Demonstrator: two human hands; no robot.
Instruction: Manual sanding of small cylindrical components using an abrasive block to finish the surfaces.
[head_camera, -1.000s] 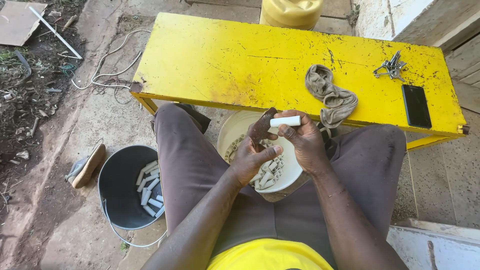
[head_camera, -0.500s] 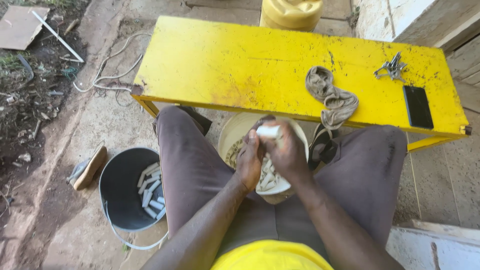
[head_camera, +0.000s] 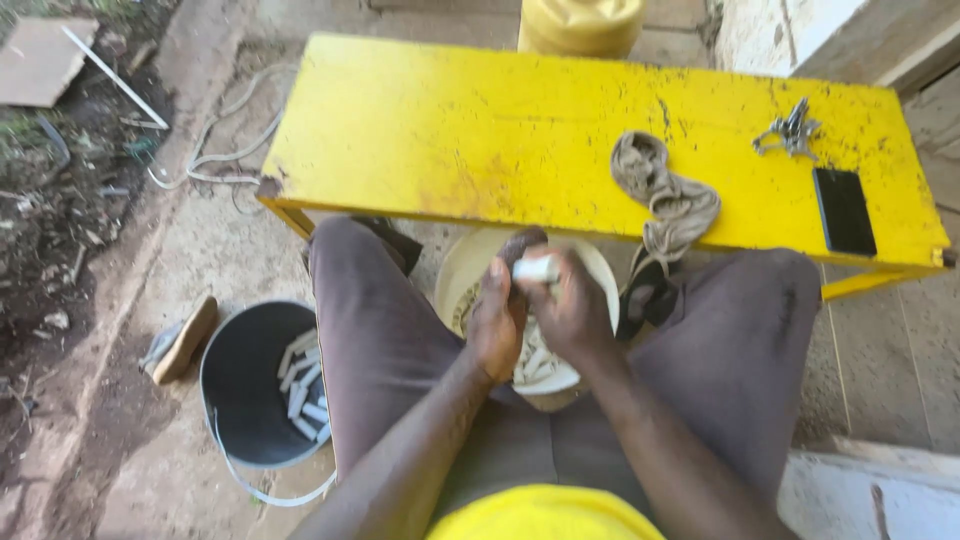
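Hands met at centre frame, over a cream bowl (head_camera: 470, 275) wedged between the person's knees. Left hand (head_camera: 497, 322) had its fingers curled shut around a dark lump, seemingly a brown tuber or piece of peel (head_camera: 520, 245), though motion blur kept it uncertain. Right hand (head_camera: 575, 310) had its fingers closed on a small white stick-shaped piece (head_camera: 534, 269), held just above the bowl rim and touching the left hand. Bowl held more pale pieces (head_camera: 535, 360) below the hands. Grey bucket (head_camera: 262, 385) at lower left, beside the left thigh, held similar white sticks (head_camera: 303, 385). Yellow surface (head_camera: 480, 140) across the upper frame carried a crumpled tan cloth (head_camera: 665, 195), a bunch of keys (head_camera: 790, 130) and a dark phone (head_camera: 843, 210) toward the right. Yellow jerrycan (head_camera: 580, 22) stood behind, top centre. Wooden-handled brush (head_camera: 183, 340) lay on the ground left of the bucket. Work looked mid-way, judging by both containers being partly filled.
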